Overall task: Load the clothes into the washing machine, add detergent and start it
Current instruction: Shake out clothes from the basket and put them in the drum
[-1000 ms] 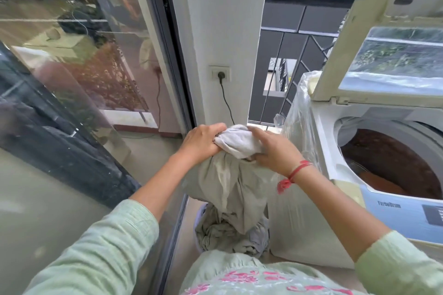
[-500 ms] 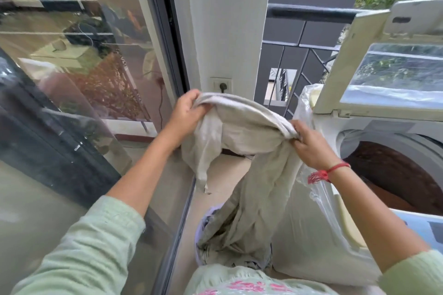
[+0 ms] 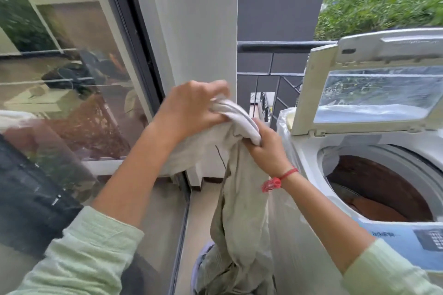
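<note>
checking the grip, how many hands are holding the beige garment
2: the left hand grips the beige garment at its top near the white pillar; the right hand grips it lower, beside the washing machine.

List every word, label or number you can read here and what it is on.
Dark print on the pale blue front panel of the white top-loading washing machine: too blurred to read.
Dark grey control pad beside it: markings too small to read.
Beige cloth garment: no text visible.
</note>
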